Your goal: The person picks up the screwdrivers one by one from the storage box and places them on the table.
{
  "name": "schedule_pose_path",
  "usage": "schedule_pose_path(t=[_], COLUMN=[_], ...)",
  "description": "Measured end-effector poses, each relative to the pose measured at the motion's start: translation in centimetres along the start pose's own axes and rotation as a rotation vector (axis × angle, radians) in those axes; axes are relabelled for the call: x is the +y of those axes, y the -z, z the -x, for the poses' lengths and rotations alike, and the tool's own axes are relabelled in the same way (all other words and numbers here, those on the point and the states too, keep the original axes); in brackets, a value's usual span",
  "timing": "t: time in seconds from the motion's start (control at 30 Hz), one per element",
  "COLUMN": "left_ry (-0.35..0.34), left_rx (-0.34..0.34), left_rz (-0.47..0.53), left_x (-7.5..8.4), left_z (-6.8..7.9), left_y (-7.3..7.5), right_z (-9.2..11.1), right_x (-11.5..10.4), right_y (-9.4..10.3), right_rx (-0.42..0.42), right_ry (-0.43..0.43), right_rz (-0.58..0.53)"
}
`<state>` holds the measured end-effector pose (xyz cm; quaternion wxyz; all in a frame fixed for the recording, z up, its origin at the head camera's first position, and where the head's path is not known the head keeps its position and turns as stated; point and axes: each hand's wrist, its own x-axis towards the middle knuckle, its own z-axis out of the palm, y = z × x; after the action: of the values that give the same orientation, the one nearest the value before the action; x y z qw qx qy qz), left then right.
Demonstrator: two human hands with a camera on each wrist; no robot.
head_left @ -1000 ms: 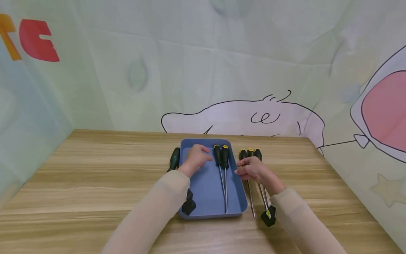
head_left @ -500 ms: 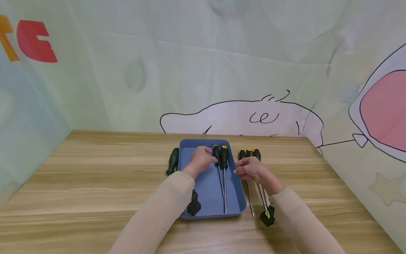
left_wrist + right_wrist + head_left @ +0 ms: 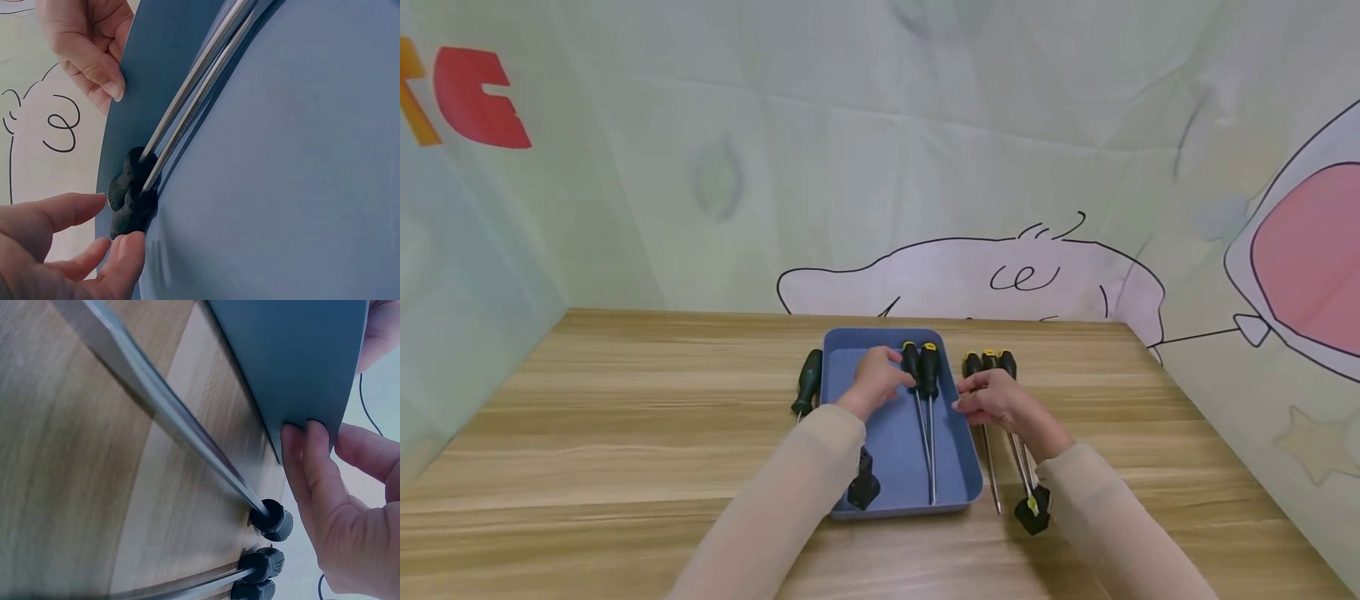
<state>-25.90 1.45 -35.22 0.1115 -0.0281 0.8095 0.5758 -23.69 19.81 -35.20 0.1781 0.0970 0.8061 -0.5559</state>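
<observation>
A blue tray (image 3: 891, 462) holds two screwdrivers with black handles and yellow ends. In the head view, my left hand (image 3: 876, 383) is over the tray, just left of their handles. The left wrist view shows my thumb and fingers spread around the handle end of the nearer screwdriver (image 3: 136, 215), with a gap between them. My right hand (image 3: 996, 402) is at the tray's right wall. Its fingertips (image 3: 317, 434) touch the outer wall near the rim, as the right wrist view shows. Both tray screwdrivers lie lengthwise, shafts towards me.
Right of the tray, three black screwdrivers with yellow ends (image 3: 991, 362) lie on the wooden table (image 3: 625, 433), partly under my right hand. A dark green-handled screwdriver (image 3: 808, 381) lies along the tray's left side, its shaft partly hidden by my sleeve. A printed cloth stands behind.
My left hand has moved right, from the tray's left part to beside the screwdriver handles. My right hand has stayed at the tray's right wall.
</observation>
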Motion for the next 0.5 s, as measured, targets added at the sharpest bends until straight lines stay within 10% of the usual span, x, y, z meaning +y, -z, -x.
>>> schedule_pose_path(t=[0.5], left_ry=[0.021], left_rx=[0.009], left_rz=[-0.046], left_x=[-0.1], left_z=[-0.3], left_y=[-1.3], right_z=[0.0], right_x=[0.0], right_y=[0.1], right_rx=[-0.055], right_ry=[0.026], right_rz=[-0.061])
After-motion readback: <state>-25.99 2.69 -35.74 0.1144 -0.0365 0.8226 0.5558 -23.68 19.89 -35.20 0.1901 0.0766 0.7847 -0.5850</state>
